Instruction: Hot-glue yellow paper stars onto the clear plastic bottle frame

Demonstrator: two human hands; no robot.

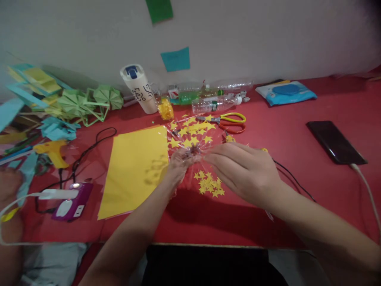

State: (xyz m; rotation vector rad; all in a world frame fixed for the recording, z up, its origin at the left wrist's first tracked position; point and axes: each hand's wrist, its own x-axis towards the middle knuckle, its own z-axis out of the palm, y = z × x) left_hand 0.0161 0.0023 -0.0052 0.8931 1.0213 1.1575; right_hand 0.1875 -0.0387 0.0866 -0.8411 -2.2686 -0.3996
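Note:
My left hand point(178, 161) is closed around a clear plastic piece point(194, 149) with thin strips that fan outward; blur hides its exact shape. Close against it, my right hand point(247, 169) has its fingers pinched together, and what lies between the tips cannot be made out. Below the plastic, small yellow paper stars point(209, 184) lie in a heap. Larger yellow stars point(190, 141) are spread behind it, partly seen through the strips. Scissors point(230, 119) with yellow and red handles rest just beyond. Yellow paper sheets point(135, 171) are stacked left of my left hand.
Plastic bottles point(216, 104) and a white tumbler point(139, 89) line the wall. At left are a yellow glue gun point(53, 153), a purple power strip point(73, 202), paper crafts point(77, 102) and another person's arm point(12, 222). A phone point(335, 142) and wipes pack point(287, 93) lie right.

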